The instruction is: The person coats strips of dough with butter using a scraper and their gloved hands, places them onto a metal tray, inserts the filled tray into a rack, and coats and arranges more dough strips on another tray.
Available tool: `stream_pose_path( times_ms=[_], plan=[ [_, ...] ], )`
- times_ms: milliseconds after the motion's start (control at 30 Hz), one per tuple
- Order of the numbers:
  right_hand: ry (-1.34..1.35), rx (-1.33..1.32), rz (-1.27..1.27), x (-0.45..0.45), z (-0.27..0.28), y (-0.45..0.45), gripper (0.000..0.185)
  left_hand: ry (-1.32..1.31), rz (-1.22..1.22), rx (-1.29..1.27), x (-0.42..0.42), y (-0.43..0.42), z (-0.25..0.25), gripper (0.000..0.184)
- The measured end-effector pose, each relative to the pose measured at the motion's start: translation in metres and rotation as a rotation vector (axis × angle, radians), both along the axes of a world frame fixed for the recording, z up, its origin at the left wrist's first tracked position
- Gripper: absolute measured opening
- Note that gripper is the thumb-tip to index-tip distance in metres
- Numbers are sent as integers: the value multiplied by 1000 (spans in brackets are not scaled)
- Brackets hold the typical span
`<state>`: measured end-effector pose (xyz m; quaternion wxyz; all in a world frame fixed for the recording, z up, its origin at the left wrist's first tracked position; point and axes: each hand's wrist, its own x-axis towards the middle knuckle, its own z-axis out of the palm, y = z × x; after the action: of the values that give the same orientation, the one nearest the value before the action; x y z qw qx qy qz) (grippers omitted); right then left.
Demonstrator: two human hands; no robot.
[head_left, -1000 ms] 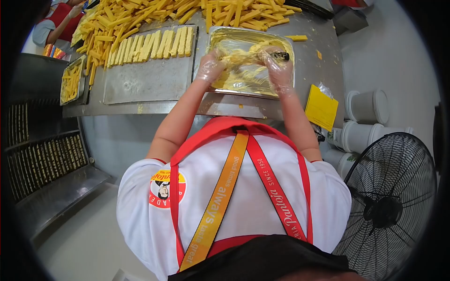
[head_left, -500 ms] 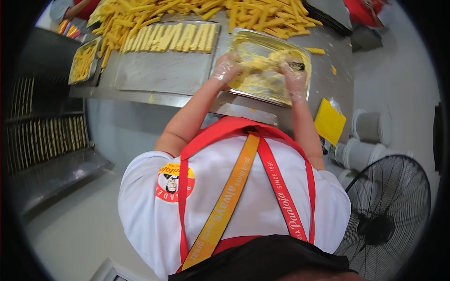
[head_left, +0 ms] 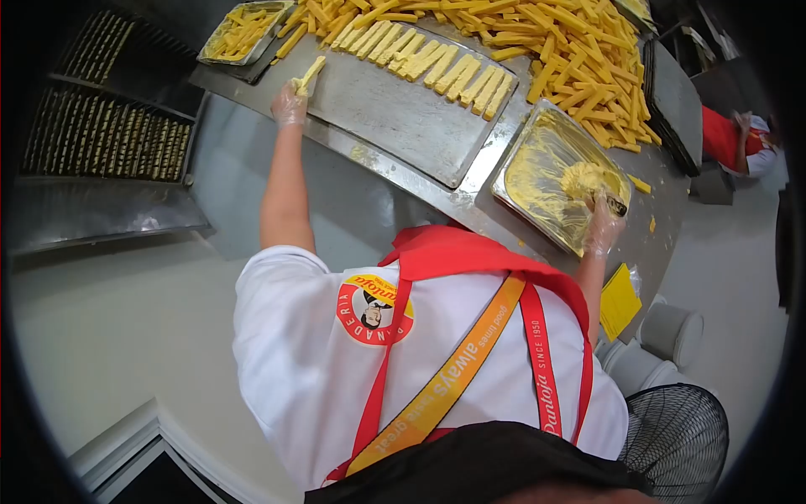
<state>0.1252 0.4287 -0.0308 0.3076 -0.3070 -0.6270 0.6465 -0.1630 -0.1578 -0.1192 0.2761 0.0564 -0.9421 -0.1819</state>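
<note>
My left hand (head_left: pixel 290 104), in a clear plastic glove, pinches a pale yellow coated stick (head_left: pixel 311 73) above the left end of a flat metal baking tray (head_left: pixel 369 109). A row of similar coated sticks (head_left: pixel 420 62) lies along the tray's far side. My right hand (head_left: pixel 603 225), gloved too, is closed at the right side of a deep metal pan (head_left: pixel 537 189) smeared with yellow paste. Lumpy paste (head_left: pixel 588 179) sits by its fingers. A dark piece with light lettering (head_left: pixel 617 206) shows at that hand; what the fingers hold is hidden.
A big heap of plain yellow sticks (head_left: pixel 579 59) covers the table's far side. A smaller pan of sticks (head_left: pixel 245 34) stands at the far left. Racks of loaded trays (head_left: pixel 105 126) are on the left, a fan (head_left: pixel 676 437) at lower right. Another person (head_left: pixel 743 139) is at far right.
My left hand has left the paste pan and moved left over the baking tray, now with a coated stick. My right hand stays at the pan. The view has turned left.
</note>
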Motion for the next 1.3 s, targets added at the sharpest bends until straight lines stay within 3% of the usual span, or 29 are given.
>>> stream_pose_path(
  times_ms=[100,133,200,267,333,433,467,533,567,600,633,667,767,833,900,1000,1100,1133,1233,1267,1300],
  plan=[
    [-205,592,82,-2,-36,12,36,-172,14,-164,-21,-7,-8,22],
    [-253,646,167,-1,-12,-8,33,-226,11,-225,-29,-15,-21,22],
    [-248,572,191,-7,-20,-5,31,-265,0,-366,-50,-38,-58,26],
    [-273,465,91,-10,-13,4,29,-354,55,-126,-36,-23,-29,33],
    [-309,327,-102,-11,18,12,28,-249,54,-386,-50,-43,-48,39],
    [-513,433,-35,-9,2,55,31,-249,126,-124,9,77,85,40],
    [-440,689,59,-9,12,42,28,-89,-14,-113,-1,105,77,41],
    [-242,700,202,-15,7,16,24,196,-312,-140,-18,162,62,43],
    [-140,705,275,-16,4,13,23,197,-501,-104,-14,200,69,43],
    [-146,521,258,-16,1,15,21,2,-685,121,8,248,105,46],
    [-148,336,241,-17,-1,19,20,30,-952,250,-14,283,78,45],
    [-147,151,223,-18,-2,23,19,-111,-940,176,-1,321,84,41],
    [-315,114,-3,-15,19,51,19,-413,-1026,-3,29,400,102,42],
    [-351,406,67,-12,22,49,21,-501,-1103,-141,5,446,70,47],
    [-263,703,190,-14,6,43,28,-627,-1086,-162,-10,474,58,48],
    [-377,528,136,-4,18,21,43,-672,-988,-254,-31,502,37,48],
    [-569,306,-129,0,2,64,51,-575,-897,-336,-46,509,16,43],
    [-680,385,-56,5,29,66,42,-529,-871,-354,-48,509,12,40],
    [-352,458,-107,15,26,71,32,-345,-744,-76,-32,492,27,32],
    [-299,548,-138,15,22,74,29,-133,-684,0,-31,490,23,24],
    [-243,637,-169,14,15,79,26,-140,-735,59,-31,485,24,23]
  ],
)
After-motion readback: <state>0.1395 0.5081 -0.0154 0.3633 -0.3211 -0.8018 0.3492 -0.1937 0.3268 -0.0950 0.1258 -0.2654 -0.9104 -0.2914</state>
